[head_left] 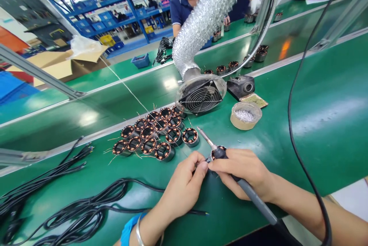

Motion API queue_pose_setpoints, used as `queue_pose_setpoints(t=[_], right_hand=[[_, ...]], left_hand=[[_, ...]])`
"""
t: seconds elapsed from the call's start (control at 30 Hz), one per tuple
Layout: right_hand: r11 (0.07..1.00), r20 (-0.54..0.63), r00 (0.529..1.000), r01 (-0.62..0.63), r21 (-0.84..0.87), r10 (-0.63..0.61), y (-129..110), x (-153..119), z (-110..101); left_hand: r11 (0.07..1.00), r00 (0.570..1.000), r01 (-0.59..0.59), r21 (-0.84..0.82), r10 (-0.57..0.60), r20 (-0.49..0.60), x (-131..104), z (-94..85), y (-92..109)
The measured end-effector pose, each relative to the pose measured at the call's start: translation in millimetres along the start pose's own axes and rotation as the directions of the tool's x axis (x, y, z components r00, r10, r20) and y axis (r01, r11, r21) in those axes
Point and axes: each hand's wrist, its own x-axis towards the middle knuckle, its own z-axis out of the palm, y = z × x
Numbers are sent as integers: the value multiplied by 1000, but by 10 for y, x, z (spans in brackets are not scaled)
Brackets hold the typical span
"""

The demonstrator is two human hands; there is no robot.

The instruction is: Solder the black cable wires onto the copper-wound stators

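My right hand (pixel 247 171) is closed around a soldering iron (pixel 258 202), whose metal tip points up and to the left, above the bench. The thumb and fingers of my left hand (pixel 185 184) are pinched together beside it; a small dark piece shows at the fingertips, too small to name. Between the two hands, a copper-wound motor stator (pixel 213 154) is mostly hidden by the iron and my right fingers. Just beyond the iron's tip stands a single stator (pixel 190 137), beside a group of several more stators (pixel 148 132) with thin wire ends sticking out.
Black cables (pixel 94 207) lie at the left, one running under my left forearm. A fume fan (pixel 202 98) on a foil duct (pixel 198 19) stands ahead. Right of it are a round tub (pixel 245 115) and a black iron holder (pixel 241 86). Across the bench, a co-worker (pixel 184 8) handles parts.
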Motion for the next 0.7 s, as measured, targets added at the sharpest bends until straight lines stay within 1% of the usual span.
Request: queue_pose_setpoints(t=[0.1,0.23,0.3,0.4,0.5,0.57,0.7], right_hand=[[1000,-9,1000,12,-27,-12,-11,-17,33],[1000,-40,999,-1,-30,0,-32,-19,77],[1000,-62,998,-11,-12,10,-38,-22,80],[998,-92,994,-61,20,63,-35,-40,47],[987,-38,990,-134,87,138,-28,-56,10],[982,-5,990,-138,130,140,-22,-58,12],[984,-35,990,-133,120,138,-7,-50,59]], left_hand=[[975,997,81,-208,-77,23,30,40,-63],[842,967,254,-476,-203,155,54,114,-69],[783,957,290,-550,-232,174,58,148,-57],[757,958,278,-591,-264,113,63,184,-54],[777,959,256,-575,-278,51,66,205,-64],[787,960,245,-566,-279,27,65,215,-70],[797,958,227,-560,-286,-19,54,232,-71]])
